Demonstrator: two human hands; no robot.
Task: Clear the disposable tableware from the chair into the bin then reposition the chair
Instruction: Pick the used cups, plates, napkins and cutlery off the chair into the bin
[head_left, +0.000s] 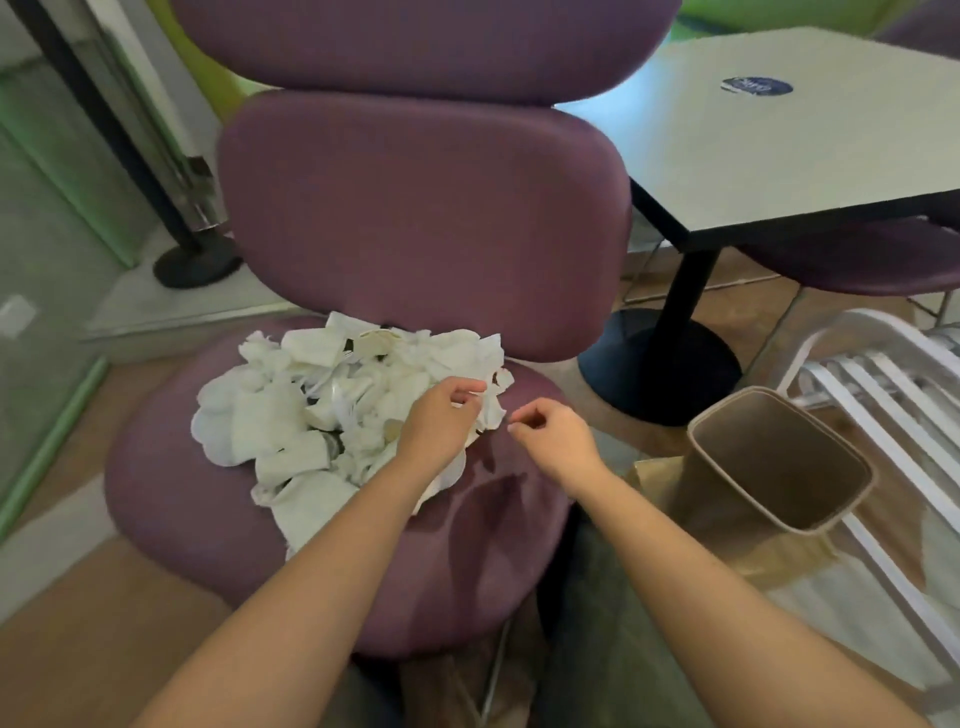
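At the far left of the frame a black post base (197, 262) stands on the floor beside a glass wall. Right of it, filling the centre, is the purple chair (426, 228), and on the left and middle of its seat lies the heap of white disposable tableware (322, 410): crumpled plates, cups and what look like plastic utensils, all tangled together. The left hand (441, 418) rests on the right edge of the heap, fingers curled and seemingly pinching a torn white scrap. Just to its right the right hand (550, 434) hovers over bare seat fabric, fingers loosely curled; whether it holds a small bit I cannot tell. Lower right stands the brown bin (779, 462), open-topped, on the floor beside the seat. In the upper right is a pale worktop (810, 150) on a black pedestal. The pieces look light, flimsy and easily torn, so they would likely handle best gathered in bunches from underneath or by the plate rims, since loose scraps may slip and scatter.
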